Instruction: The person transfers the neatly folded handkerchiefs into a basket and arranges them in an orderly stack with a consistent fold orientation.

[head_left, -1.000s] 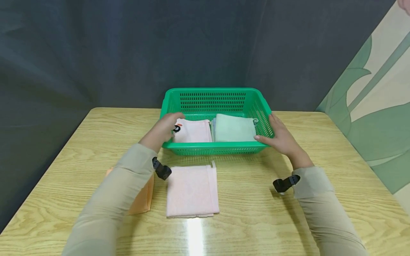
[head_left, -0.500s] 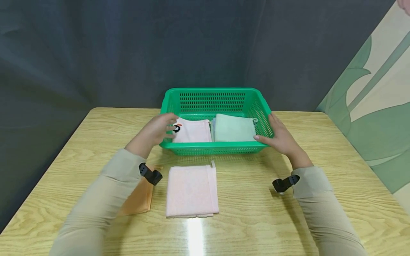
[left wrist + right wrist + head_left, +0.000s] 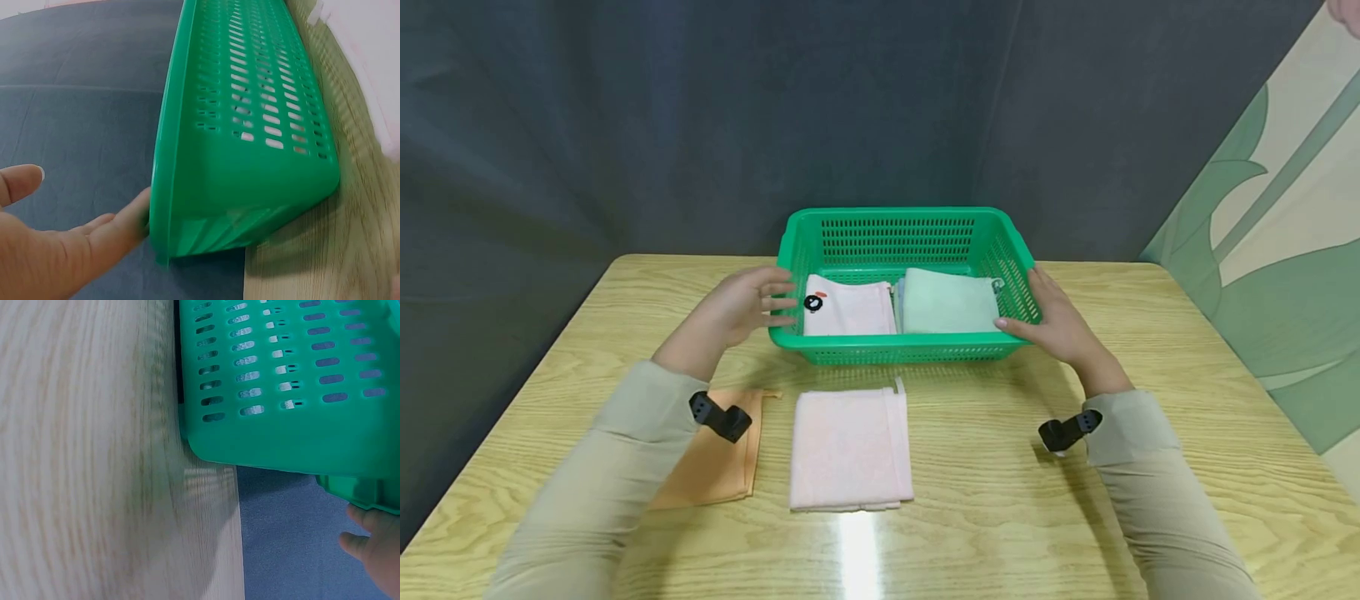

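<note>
Against the dark curtain, a green plastic basket (image 3: 895,341) stands at the table's far edge. Inside it lie a pale pink folded towel (image 3: 853,308) with a small black-and-white figure and, to its right, a mint green folded towel (image 3: 953,302) over other folded cloth. My left hand (image 3: 737,307) is at the basket's left end, fingers loosely extended and overlapping the rim; the left wrist view shows its fingers (image 3: 128,219) beside the rim. My right hand (image 3: 1056,321) grips the front right corner, thumb over the front rim. Most of its fingers are hidden in the right wrist view.
On the wooden table (image 3: 970,508), a folded pink towel (image 3: 850,450) lies in front of the basket. Left of it is a folded orange towel (image 3: 722,458), partly hidden under my left forearm. A painted wall (image 3: 1285,250) borders the table at the right.
My left hand has moved left from inside the basket to its left rim, its fingers loosening and uncovering the figure on the towel. My right hand and the basket have stayed put.
</note>
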A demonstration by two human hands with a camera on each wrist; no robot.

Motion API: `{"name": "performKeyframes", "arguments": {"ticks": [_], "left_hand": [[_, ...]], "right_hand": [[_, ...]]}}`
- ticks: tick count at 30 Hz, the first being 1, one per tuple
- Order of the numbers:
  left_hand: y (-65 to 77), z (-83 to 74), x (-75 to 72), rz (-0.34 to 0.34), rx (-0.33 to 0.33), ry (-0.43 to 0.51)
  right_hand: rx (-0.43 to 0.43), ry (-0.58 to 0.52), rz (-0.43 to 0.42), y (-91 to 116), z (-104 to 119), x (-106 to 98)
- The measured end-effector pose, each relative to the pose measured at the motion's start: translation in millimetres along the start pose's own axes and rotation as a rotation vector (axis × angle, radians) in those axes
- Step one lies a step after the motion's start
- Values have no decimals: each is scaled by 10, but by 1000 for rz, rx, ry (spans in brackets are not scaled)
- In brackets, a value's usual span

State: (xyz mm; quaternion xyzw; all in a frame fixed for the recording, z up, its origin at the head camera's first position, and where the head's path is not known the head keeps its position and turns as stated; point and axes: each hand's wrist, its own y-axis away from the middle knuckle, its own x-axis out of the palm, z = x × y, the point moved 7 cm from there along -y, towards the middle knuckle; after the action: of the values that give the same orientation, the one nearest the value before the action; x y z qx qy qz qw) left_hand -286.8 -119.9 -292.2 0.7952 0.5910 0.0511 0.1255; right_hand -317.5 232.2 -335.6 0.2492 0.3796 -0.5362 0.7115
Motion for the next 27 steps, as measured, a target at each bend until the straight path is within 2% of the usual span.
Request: {"name": "performKeyframes", "arguments": {"ticks": [10,16,20,27], "left_hand": [[127,29,-188,-8,33,-8],[184,35,-329,-42,39,-61],[220,97,-429,-48,13,-93],[259,302,-614,-51,-52,-200]], "right_hand": [[-10,3,1,-1,4,17],[2,-1,-1,17,6,-17],[6,-7,-5,11,7,-23],[12,8,-4,4,-29,10]]}}
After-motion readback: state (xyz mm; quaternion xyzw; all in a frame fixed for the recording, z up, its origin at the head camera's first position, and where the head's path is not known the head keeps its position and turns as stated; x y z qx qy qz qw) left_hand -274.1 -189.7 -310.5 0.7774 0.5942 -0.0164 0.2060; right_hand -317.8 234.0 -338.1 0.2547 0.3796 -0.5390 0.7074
